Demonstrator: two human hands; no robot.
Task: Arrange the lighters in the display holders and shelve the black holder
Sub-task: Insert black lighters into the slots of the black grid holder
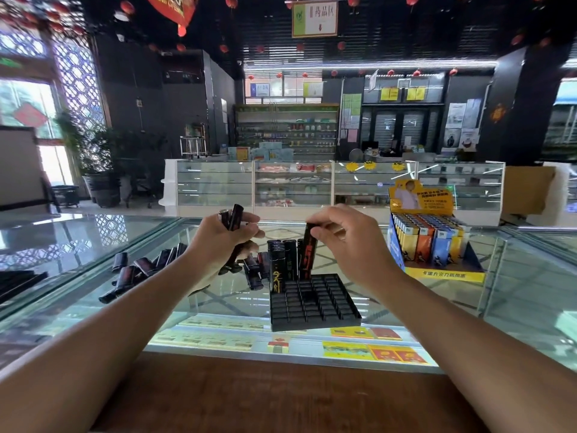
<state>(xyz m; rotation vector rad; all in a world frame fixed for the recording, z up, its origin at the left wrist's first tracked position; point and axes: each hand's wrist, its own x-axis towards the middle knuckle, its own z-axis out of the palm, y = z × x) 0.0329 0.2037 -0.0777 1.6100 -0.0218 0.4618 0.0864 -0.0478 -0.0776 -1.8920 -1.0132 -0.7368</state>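
Observation:
A black slotted holder (315, 303) lies on the glass counter, most of its slots bare. Several black lighters (278, 264) stand upright in its far rows. My right hand (346, 242) pinches the top of one black lighter with red print (308, 250), held upright over the far row; whether its base sits in a slot I cannot tell. My left hand (223, 242) grips a bunch of black lighters (232, 218) above the counter, left of the holder. More loose black lighters (134, 270) lie scattered on the glass to the left.
A yellow and blue display box (443, 273) of coloured lighters stands at the right on the counter. The glass counter top (218, 295) has a wooden edge (281, 395) nearest me. A dark tray (15, 282) sits at the far left.

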